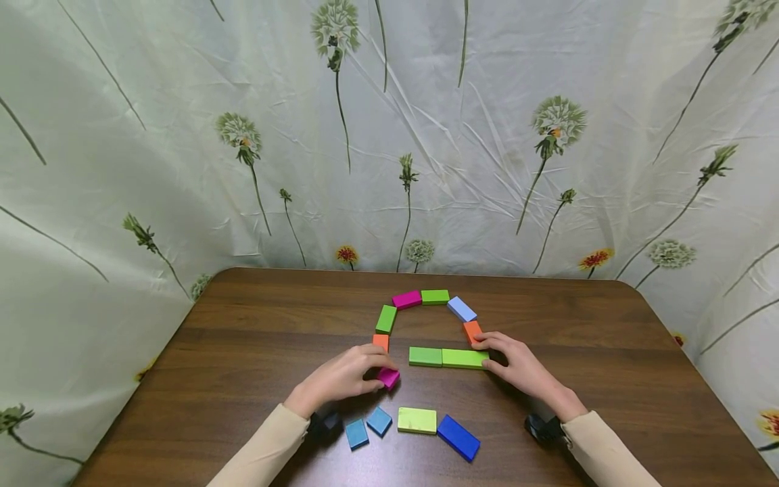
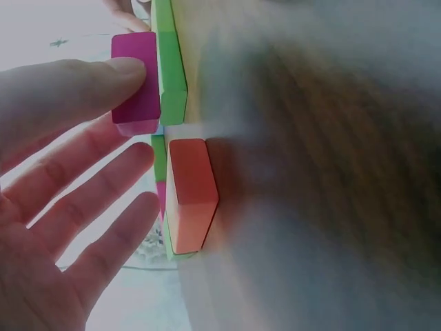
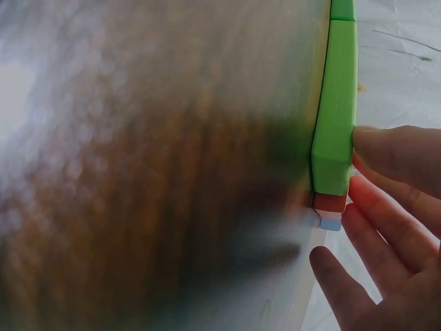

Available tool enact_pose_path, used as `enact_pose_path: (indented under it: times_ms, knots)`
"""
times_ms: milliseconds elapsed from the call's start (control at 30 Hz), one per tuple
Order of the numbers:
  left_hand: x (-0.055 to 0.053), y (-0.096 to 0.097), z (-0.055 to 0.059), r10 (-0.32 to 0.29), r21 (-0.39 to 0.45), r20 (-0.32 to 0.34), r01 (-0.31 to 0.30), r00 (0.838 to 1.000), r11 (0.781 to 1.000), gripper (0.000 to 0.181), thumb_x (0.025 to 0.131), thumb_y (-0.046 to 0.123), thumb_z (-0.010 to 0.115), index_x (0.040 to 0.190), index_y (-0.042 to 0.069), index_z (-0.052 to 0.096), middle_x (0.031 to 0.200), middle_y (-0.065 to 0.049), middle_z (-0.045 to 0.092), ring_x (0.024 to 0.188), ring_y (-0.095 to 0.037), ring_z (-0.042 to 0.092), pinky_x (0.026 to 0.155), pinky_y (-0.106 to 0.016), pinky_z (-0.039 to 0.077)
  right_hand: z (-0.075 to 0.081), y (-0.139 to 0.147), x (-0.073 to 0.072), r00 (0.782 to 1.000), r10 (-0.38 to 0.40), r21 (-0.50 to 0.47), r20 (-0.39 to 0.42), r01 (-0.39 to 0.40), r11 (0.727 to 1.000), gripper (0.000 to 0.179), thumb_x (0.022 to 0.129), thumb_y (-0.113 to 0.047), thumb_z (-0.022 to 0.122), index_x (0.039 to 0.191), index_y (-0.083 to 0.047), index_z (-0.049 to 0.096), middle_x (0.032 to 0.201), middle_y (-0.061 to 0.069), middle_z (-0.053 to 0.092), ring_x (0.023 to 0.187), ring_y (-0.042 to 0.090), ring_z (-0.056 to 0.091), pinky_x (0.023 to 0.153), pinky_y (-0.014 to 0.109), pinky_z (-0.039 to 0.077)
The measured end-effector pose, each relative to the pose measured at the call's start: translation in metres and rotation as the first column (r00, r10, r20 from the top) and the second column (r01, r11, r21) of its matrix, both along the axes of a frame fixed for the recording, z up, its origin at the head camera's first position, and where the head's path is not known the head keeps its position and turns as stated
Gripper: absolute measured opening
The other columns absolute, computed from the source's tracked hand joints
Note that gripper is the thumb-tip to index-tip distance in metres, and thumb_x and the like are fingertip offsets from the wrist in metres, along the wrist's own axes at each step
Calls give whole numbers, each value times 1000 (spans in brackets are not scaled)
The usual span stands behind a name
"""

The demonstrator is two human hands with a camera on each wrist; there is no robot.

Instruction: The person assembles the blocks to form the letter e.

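Observation:
My left hand (image 1: 348, 373) pinches a magenta block (image 1: 388, 378) between thumb and fingers. In the left wrist view that magenta block (image 2: 136, 79) is raised off the table, near an orange block (image 2: 193, 189). My right hand (image 1: 517, 362) has its fingertips at the right orange block (image 1: 472, 332). Its thumb is by the right end of a long light-green block (image 1: 465, 358), which joins a shorter green block (image 1: 425, 356). In the right wrist view the thumb touches the light-green block (image 3: 335, 103), with the other fingers fairly straight.
An arch continues with a green block (image 1: 386, 319), a magenta block (image 1: 406, 299), another green block (image 1: 435, 297) and a pale blue block (image 1: 462, 309). Nearer lie two small blue blocks (image 1: 357, 434), a yellow-green block (image 1: 416, 420) and a dark blue block (image 1: 459, 437). A floral curtain (image 1: 389, 135) hangs behind the table (image 1: 243, 338).

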State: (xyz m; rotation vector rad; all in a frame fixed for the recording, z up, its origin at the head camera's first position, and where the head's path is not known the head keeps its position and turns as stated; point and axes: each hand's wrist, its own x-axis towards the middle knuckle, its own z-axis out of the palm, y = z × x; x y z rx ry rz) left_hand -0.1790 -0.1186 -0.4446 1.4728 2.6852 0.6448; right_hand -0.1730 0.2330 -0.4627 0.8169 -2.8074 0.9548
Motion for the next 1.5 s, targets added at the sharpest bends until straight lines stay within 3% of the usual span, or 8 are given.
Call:
enact_pose_path:
  times_ms: [267,633,800,1500]
  knots:
    - [-8,8,1,59,24,-77,-58,995,998,29,84,15,75,111,10,69,109,-3,62,103,-16,56,90,-29,48,-2,1,0,1000,5,-10,-12,-5,1000,30,85,-3,69,115,-4,67,126,13,58,116,36,54,92,53,43]
    - [-22,23,-8,141,68,-134,-133,981,989,25,82,16,77,105,8,69,102,-2,63,90,-15,57,79,-27,49,-3,2,-1,1000,9,-14,-24,-10,1000,30,85,-3,69,115,-5,68,126,12,58,116,35,54,92,52,44]
    - [-26,28,-11,171,42,-175,-167,970,985,24,82,20,77,103,12,69,102,-1,64,94,-15,55,81,-32,47,-3,2,-1,1000,7,-14,-19,-7,1000,30,85,-3,69,116,-5,68,125,12,59,116,35,54,92,52,44]
    - [-28,31,-14,225,-31,-151,-232,963,972,26,80,22,79,102,12,69,103,-3,65,97,-20,51,78,-36,45,-4,2,-1,1000,3,-14,-14,-3,1000,31,86,-4,69,116,-5,68,126,11,59,116,35,54,92,52,44]
